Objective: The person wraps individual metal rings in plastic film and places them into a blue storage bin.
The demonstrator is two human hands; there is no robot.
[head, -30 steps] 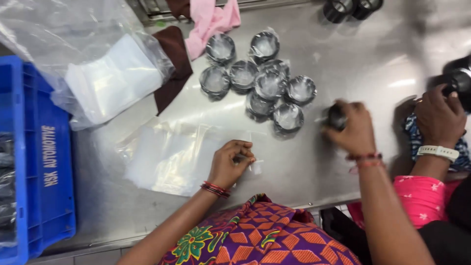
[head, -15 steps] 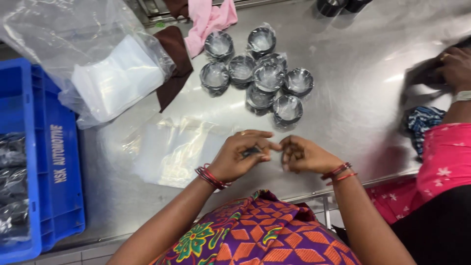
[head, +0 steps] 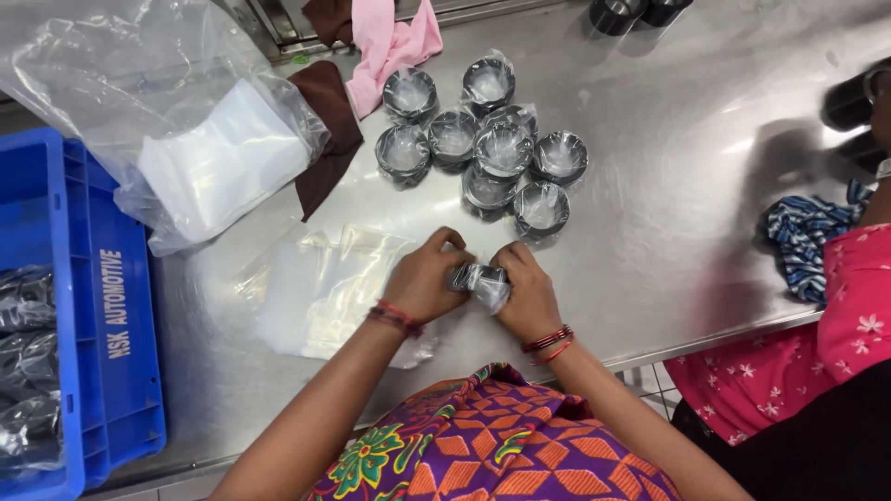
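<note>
Small part in clear plastic wrap [head: 479, 281] near front edge of table [head: 668, 186], pinched between both hands. Left hand [head: 425, 276] grip closed on its left end, right hand [head: 525, 295] closed on right end. Flat clear bags [head: 320, 288] just left. Cluster of wrapped rings [head: 487, 139] behind. Blue crate [head: 93, 306] at left edge. Co-worker's pink sleeve [head: 798, 362] at right.

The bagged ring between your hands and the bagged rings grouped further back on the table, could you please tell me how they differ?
The bagged ring is gripped by the left hand and right hand; the grouped rings lie untouched on the steel table. It is single, they are a cluster. It is mostly hidden by fingers; they show their round faces. All are dark and plastic-wrapped.
</note>
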